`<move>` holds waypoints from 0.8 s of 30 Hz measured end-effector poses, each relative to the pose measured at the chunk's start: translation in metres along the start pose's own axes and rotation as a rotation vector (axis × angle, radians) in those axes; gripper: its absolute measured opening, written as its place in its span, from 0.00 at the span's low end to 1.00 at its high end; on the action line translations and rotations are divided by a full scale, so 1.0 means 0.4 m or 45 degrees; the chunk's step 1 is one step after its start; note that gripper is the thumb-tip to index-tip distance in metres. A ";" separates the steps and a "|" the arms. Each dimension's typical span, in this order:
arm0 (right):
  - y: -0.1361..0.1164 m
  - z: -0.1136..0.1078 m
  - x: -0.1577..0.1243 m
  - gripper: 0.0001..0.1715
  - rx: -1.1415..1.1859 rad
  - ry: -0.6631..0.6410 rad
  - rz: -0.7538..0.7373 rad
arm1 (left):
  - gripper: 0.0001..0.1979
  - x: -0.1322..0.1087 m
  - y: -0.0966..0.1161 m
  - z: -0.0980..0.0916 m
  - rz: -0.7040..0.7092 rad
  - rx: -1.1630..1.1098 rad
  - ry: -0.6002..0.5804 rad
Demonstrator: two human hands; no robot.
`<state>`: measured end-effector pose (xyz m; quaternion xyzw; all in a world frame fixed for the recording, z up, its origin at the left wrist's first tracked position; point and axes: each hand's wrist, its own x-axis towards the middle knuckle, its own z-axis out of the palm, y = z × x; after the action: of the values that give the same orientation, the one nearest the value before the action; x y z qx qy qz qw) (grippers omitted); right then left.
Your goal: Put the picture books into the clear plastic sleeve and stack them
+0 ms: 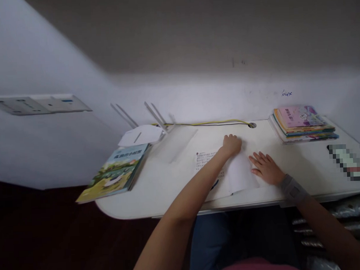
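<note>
A sheet of paper with printed text (203, 159) lies open on the white desk, joined to or beside a blank white page (240, 174) that bows up slightly. My left hand (232, 145) is closed at the top of that blank page, its fingers curled down and their tips hidden; it appears to grip the page's upper part. Flat and with fingers spread, my right hand (266, 168) rests at the page's right side. A grey band (293, 189) goes round my right wrist. Part of the printed text is hidden behind my left forearm.
On the left, a picture book (119, 170) juts over the rim of the desk (123, 210), near a white router (141, 134) with upright antennas. A yellow cable (209, 122) runs along the wall to a desk hole (252, 125). Stacked books (303, 122) and a blurred-out phone-like object (349, 160) lie right.
</note>
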<state>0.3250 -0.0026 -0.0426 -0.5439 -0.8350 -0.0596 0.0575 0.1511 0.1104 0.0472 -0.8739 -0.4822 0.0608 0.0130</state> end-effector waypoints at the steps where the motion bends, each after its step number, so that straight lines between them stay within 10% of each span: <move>1: 0.001 0.000 0.000 0.33 -0.001 -0.006 -0.002 | 0.14 -0.002 0.000 0.003 0.004 -0.009 -0.006; 12: 0.015 -0.006 -0.007 0.35 0.100 -0.029 -0.025 | 0.26 -0.080 0.023 0.045 -0.050 -0.127 0.230; 19: 0.006 -0.009 -0.006 0.36 0.107 -0.014 0.023 | 0.36 -0.266 0.073 0.157 -0.010 -0.144 0.221; 24: 0.005 -0.005 -0.014 0.37 0.044 -0.002 -0.023 | 0.35 -0.254 0.115 0.202 -0.056 -0.098 0.346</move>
<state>0.3291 -0.0072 -0.0413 -0.5354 -0.8408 -0.0452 0.0655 0.1267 -0.0027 -0.0271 -0.8631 -0.4970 -0.0768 0.0460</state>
